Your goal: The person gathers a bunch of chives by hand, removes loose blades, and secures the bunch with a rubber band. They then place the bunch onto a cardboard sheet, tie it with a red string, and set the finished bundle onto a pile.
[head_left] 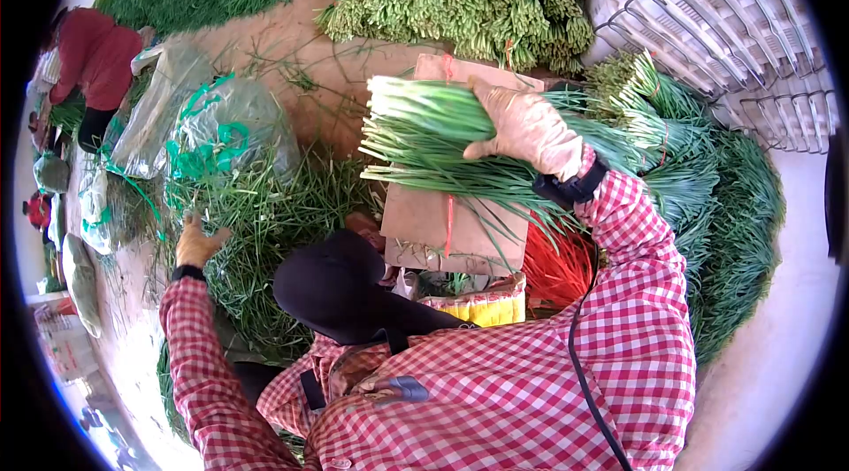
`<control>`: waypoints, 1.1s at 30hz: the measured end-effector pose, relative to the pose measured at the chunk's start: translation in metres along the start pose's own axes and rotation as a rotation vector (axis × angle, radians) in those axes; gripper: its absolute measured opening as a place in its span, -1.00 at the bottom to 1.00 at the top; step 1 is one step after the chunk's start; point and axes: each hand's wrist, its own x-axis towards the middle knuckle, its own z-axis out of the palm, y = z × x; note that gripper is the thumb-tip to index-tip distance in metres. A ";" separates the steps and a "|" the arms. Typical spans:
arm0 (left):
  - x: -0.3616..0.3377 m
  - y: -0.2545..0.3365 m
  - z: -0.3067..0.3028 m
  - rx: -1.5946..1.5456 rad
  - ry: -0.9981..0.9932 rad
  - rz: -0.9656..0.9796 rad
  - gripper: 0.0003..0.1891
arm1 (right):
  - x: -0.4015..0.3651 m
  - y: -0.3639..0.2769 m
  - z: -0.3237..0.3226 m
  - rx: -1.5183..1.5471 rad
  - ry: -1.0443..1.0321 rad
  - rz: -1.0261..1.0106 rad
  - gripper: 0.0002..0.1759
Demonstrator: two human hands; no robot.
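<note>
My right hand (531, 130), in a pale glove, lies across a loose bunch of garlic chives (424, 117). Its thumb and fingers are curled over the stalks. The bunch rests on a cardboard-covered stand (416, 214) with a red strip (449, 223) across it; the pale cut ends point left. Far to the left, my left hand (196, 241), also gloved, has its fingers spread and holds nothing I can see. It is at the edge of a tangled heap of loose chives (292, 214).
Banded chive bundles (699, 179) are stacked at right, below white crates (699, 2) with wire handles. More bundles (469, 2) lie at the back. Red ties (562, 263) and a yellow bag (486, 306) sit below the stand. Clear plastic bags (234, 130) and another person (95, 60) are at left.
</note>
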 end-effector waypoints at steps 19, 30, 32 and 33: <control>-0.024 0.443 -0.049 -0.555 0.598 1.052 -0.74 | 0.018 0.006 0.077 -0.372 -0.004 -0.070 0.15; -0.021 0.467 -0.007 -0.334 0.420 0.684 -0.51 | 0.000 0.043 0.038 0.107 0.201 0.189 -0.22; -0.018 0.468 -0.007 -0.290 0.417 0.696 -0.47 | 0.022 0.041 0.014 0.134 0.276 0.362 -0.41; -0.018 0.469 -0.006 -0.298 0.400 0.684 -0.50 | 0.035 0.043 0.017 0.086 0.216 0.391 -0.45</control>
